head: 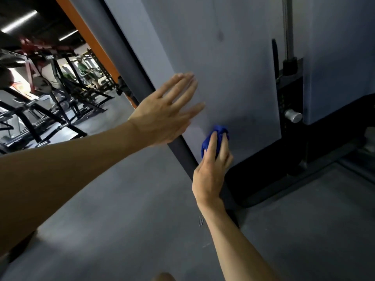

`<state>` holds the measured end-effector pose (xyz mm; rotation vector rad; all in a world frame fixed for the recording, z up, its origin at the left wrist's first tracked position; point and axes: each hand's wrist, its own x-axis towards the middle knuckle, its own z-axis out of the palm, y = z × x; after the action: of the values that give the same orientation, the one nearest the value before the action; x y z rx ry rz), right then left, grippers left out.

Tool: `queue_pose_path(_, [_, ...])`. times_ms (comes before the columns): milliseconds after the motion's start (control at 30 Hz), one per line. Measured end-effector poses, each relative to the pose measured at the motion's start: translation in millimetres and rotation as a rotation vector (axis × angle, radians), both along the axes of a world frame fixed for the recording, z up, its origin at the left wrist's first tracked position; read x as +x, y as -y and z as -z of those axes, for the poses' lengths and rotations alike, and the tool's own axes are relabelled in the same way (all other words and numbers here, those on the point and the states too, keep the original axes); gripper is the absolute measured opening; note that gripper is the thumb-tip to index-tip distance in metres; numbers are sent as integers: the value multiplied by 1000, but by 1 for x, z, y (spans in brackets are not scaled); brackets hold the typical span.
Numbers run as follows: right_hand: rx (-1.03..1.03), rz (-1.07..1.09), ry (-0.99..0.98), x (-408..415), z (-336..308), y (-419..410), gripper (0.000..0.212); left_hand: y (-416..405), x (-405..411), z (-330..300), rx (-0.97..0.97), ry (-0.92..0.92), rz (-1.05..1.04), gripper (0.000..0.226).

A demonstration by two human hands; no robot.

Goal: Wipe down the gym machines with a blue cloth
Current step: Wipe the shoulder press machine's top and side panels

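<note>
Here the blue cloth (211, 141) bunches, apparently, under the right hand's (211, 171) fingers (212, 145).

Two hands: left hand (162, 116), right hand (211, 169). One blue cloth (215, 136), one grey panel (233, 67), one silver knob (293, 116).

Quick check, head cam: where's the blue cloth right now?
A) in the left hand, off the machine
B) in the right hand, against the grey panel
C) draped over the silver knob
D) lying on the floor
B: the right hand grips the bunched blue cloth against the grey panel.
</note>
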<state>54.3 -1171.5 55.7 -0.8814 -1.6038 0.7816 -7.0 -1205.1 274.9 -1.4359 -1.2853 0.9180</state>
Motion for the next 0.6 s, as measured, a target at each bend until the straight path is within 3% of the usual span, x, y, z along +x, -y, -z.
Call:
queue_pose_path(100, [-280, 7, 37, 6, 54, 23, 69, -1, 3, 0, 12, -55, 4, 52])
queue_pose_path(200, [-419, -21, -5, 6, 47, 21, 71, -10, 9, -1, 2, -115, 43, 46])
queue_pose_path(333, [-128, -47, -103, 5, -20, -7, 79, -36, 15, 0, -47, -150, 45, 47])
queue_pose_path(433, [54, -71, -88, 3, -28, -20, 79, -60, 20, 5, -109, -182, 45, 56])
queue_pose_path(500, [-67, -20, -52, 2, 4, -20, 78, -75, 25, 7, -133, -145, 29, 60])
queue_pose_path(600, [-417, 62, -59, 2, 42, -12, 71, -86, 28, 8, -182, -103, -61, 63])
